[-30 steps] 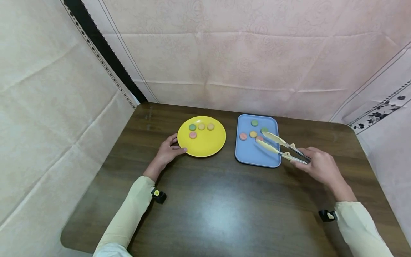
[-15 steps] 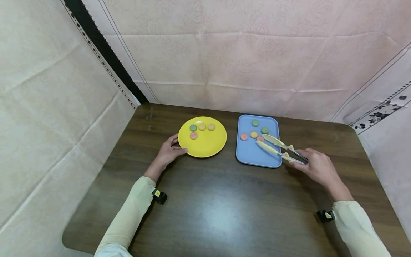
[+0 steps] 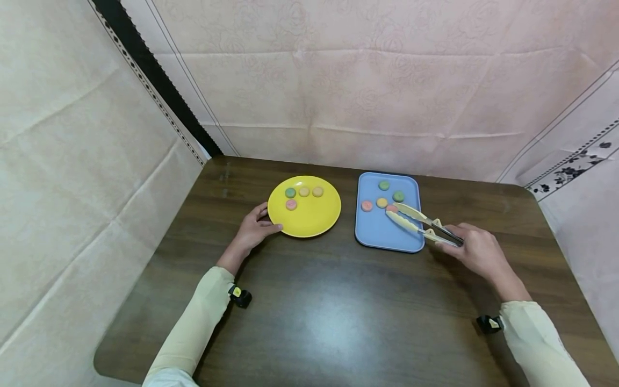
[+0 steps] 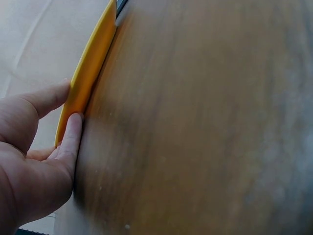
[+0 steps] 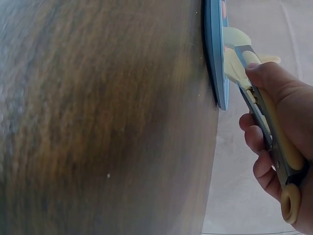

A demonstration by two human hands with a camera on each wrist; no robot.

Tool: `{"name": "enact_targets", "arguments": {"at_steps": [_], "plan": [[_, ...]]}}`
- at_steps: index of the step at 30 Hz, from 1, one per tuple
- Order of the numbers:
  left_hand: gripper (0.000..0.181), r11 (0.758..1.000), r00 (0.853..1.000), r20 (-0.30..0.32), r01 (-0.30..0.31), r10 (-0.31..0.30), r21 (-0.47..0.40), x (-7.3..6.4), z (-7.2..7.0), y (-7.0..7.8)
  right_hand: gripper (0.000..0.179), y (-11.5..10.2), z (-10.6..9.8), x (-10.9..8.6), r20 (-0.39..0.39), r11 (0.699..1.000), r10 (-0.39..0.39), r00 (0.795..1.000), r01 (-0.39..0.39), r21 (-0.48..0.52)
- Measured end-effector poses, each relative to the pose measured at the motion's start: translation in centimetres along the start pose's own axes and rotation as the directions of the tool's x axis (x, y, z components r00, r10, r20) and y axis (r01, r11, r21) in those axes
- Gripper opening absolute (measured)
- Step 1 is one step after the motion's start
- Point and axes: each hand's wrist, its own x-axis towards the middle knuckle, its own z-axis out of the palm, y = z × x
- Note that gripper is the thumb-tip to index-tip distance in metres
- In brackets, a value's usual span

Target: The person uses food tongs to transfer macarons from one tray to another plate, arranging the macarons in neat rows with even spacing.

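We see the right hand clamped around the tongs, just right of the tray; their tips stand apart above the tray, by a pink cookie, though we cannot tell whether they touch it. The tray also holds two green cookies, a yellow cookie and another pink one. Left of the tray, our left hand grips the rim of the plate, which bears four cookies.
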Motion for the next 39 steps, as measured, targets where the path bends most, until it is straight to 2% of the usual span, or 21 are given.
{"name": "enact_targets", "arguments": {"at_steps": [5,12,22,32,39], "plan": [[0.088,1.0,1.0,-0.005,0.004,-0.004,0.006,0.0,0.1,0.1,0.049,0.0,-0.2,-0.1,-0.002,1.0,0.002,1.0,-0.002,0.005],[0.088,1.0,1.0,0.002,0.006,-0.006,0.001,0.0,0.0,0.0,0.047,-0.1,-0.6,-0.2,-0.044,1.0,-0.01,0.999,0.011,0.011],[0.09,1.0,1.0,0.022,0.015,-0.014,-0.02,0.1,0.0,0.1,0.048,-1.3,-1.3,0.5,-0.093,0.999,-0.04,0.995,0.041,0.006],[0.088,1.0,1.0,0.01,-0.006,0.006,-0.029,-0.2,0.0,0.1,0.046,-3.5,-1.4,3.3,-0.13,0.991,-0.125,0.984,0.13,0.033],[0.087,1.0,1.0,0.009,-0.01,0.011,-0.026,-0.2,0.1,0.1,0.051,-5.8,-1.3,6.1,-0.106,0.986,-0.146,0.984,0.153,0.063]]}}
